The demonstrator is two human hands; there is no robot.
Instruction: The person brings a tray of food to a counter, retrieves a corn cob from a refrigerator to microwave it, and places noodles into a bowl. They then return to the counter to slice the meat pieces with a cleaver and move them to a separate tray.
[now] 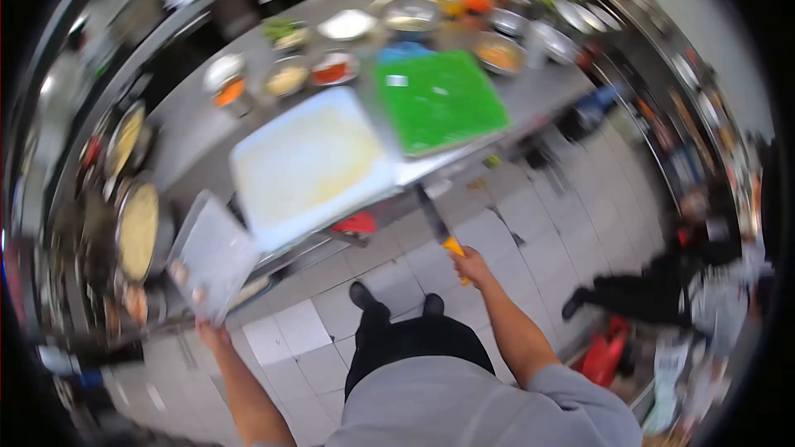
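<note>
One yellow-handled knife (453, 246), right hand (469, 266) curled round it; left hand (213, 334), seemingly pinching a translucent tray (214, 248), should keep level.

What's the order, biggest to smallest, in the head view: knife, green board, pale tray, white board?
1. White board
2. Green board
3. Pale tray
4. Knife

That's by area in the picture; differing nearness makes true sizes unsure.
</note>
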